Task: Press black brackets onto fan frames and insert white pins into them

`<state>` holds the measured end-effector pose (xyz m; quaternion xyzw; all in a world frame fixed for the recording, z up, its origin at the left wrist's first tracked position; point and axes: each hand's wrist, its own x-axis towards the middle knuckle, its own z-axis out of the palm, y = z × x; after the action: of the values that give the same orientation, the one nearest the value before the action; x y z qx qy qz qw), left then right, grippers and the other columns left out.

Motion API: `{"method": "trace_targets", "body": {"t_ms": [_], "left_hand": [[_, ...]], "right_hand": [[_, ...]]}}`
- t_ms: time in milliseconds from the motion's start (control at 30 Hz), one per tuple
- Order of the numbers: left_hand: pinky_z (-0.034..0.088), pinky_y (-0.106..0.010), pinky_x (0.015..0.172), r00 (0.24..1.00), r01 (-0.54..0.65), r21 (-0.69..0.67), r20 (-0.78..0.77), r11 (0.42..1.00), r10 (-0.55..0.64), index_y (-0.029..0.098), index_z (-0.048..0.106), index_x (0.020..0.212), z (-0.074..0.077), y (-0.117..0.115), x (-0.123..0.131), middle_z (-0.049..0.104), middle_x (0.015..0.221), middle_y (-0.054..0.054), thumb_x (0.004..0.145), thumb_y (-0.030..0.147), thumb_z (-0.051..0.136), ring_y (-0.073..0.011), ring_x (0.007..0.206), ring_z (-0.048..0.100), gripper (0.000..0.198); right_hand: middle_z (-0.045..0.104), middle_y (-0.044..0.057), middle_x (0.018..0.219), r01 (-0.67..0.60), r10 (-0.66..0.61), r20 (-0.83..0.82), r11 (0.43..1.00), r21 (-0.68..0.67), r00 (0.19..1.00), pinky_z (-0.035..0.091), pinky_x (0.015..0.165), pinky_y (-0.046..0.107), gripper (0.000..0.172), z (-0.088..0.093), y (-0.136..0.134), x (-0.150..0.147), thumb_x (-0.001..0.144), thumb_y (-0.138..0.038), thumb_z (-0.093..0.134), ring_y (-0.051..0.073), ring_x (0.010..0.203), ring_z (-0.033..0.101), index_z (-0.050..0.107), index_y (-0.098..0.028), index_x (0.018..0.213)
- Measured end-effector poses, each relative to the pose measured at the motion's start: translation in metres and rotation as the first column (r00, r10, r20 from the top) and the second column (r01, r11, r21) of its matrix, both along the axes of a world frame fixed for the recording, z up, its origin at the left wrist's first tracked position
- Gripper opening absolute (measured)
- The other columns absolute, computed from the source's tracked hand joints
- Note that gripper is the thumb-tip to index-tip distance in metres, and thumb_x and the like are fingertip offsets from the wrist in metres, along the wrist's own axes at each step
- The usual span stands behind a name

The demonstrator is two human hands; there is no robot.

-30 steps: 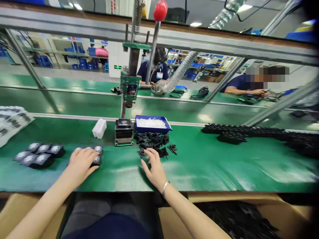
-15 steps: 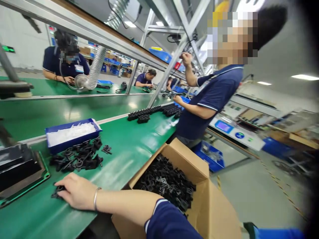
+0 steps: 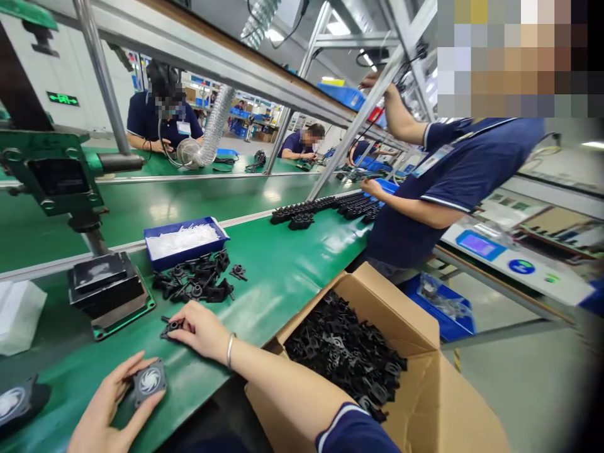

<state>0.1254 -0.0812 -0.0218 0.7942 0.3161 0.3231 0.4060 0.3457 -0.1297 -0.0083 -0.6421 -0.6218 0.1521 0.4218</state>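
A silvery ribbed hose runs down beside a navy-shirted co-worker.

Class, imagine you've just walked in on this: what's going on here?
At a green workbench, a person's left hand holds a square dark part with a white swirl on its face. Their right hand pinches a small black part, on the near side of a loose black pile. Behind that pile sits a blue tray of white pieces. An open cardboard box holds many more black pieces, and a co-worker stands beyond it.
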Motion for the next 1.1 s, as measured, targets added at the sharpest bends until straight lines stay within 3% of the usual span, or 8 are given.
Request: {"method": "trace_targets", "body": {"t_ms": [100,267,433,533,600,667,933,1100], "left_hand": [[0.055,-0.037,0.094,0.999,0.05,-0.021,-0.021,0.999,-0.05,0.027,0.044,0.135,0.001,-0.004,-0.001,0.07,0.116,-0.006,0.082,0.05,0.066,-0.0222,0.104,0.07,0.062],[0.057,-0.037,0.092,1.0,0.002,-0.006,-0.005,1.0,-0.002,0.028,0.046,0.133,0.003,-0.008,-0.002,0.072,0.112,-0.005,0.083,0.051,0.066,-0.022,0.101,0.071,0.058],[0.056,-0.044,0.098,0.999,0.013,-0.1,-0.038,0.995,-0.017,0.032,0.043,0.134,0.002,-0.01,-0.003,0.069,0.118,-0.002,0.084,0.048,0.066,-0.025,0.109,0.068,0.058],[0.054,-0.046,0.102,0.999,0.033,-0.183,-0.027,0.983,-0.038,0.032,0.042,0.134,0.009,-0.014,-0.002,0.067,0.119,-0.003,0.085,0.043,0.067,-0.0245,0.111,0.066,0.056],[0.053,-0.046,0.102,0.998,0.067,-0.22,0.008,0.973,-0.067,0.027,0.042,0.134,0.015,-0.017,-0.001,0.067,0.118,-0.006,0.085,0.038,0.068,-0.0238,0.111,0.065,0.056],[0.053,-0.044,0.101,0.995,0.095,-0.235,0.041,0.967,-0.087,0.024,0.041,0.135,0.018,-0.018,0.0,0.066,0.118,-0.008,0.085,0.035,0.069,-0.0225,0.112,0.064,0.058],[0.055,-0.035,0.098,0.989,0.125,-0.204,0.109,0.971,-0.105,0.026,0.038,0.138,0.019,-0.019,-0.001,0.063,0.118,-0.007,0.085,0.026,0.071,-0.0192,0.11,0.064,0.063],[0.055,-0.034,0.097,0.987,0.14,-0.19,0.109,0.972,-0.121,0.025,0.038,0.138,0.019,-0.018,-0.002,0.063,0.118,-0.008,0.084,0.018,0.067,-0.0198,0.11,0.064,0.062]], "right_hand": [[0.05,-0.003,0.068,-0.007,0.007,-0.039,1.0,-0.006,0.999,0.045,0.073,0.023,0.024,-0.001,-0.001,0.0,0.082,-0.027,0.078,0.015,0.08,0.053,0.067,-0.016,0.1],[0.048,-0.003,0.068,-0.002,0.002,-0.063,1.0,-0.005,0.998,0.046,0.071,0.023,0.022,-0.001,-0.002,-0.001,0.079,-0.025,0.08,0.014,0.078,0.053,0.066,-0.015,0.093],[0.053,-0.001,0.083,-0.015,0.008,0.05,0.99,0.137,0.999,0.048,0.061,0.019,0.02,0.012,-0.008,-0.002,0.081,-0.03,0.077,0.009,0.069,0.054,0.064,-0.017,0.088],[0.058,0.004,0.097,-0.002,-0.003,0.028,0.986,0.166,1.0,0.051,0.082,0.03,0.015,0.031,-0.019,0.003,0.083,-0.028,0.075,0.017,0.091,0.059,0.065,-0.019,0.088],[0.06,0.006,0.107,0.034,-0.03,-0.025,0.985,0.167,0.999,0.045,0.096,0.041,0.014,0.042,-0.024,0.009,0.082,-0.024,0.076,0.023,0.106,0.056,0.064,-0.021,0.088],[0.06,0.007,0.114,0.045,-0.032,-0.085,0.988,0.147,0.996,0.044,0.099,0.044,0.013,0.05,-0.026,0.013,0.084,-0.021,0.074,0.023,0.11,0.056,0.062,-0.021,0.09],[0.065,0.005,0.106,-0.278,0.292,-0.086,0.95,0.143,0.953,0.048,0.099,0.041,0.019,0.067,-0.029,-0.029,0.086,-0.018,0.073,0.021,0.117,0.056,0.058,-0.021,0.097],[0.064,0.006,0.103,-0.307,0.31,-0.003,0.941,0.143,0.951,0.05,0.097,0.044,0.017,0.057,-0.028,-0.044,0.089,-0.02,0.07,0.023,0.114,0.057,0.057,-0.02,0.099]]}}
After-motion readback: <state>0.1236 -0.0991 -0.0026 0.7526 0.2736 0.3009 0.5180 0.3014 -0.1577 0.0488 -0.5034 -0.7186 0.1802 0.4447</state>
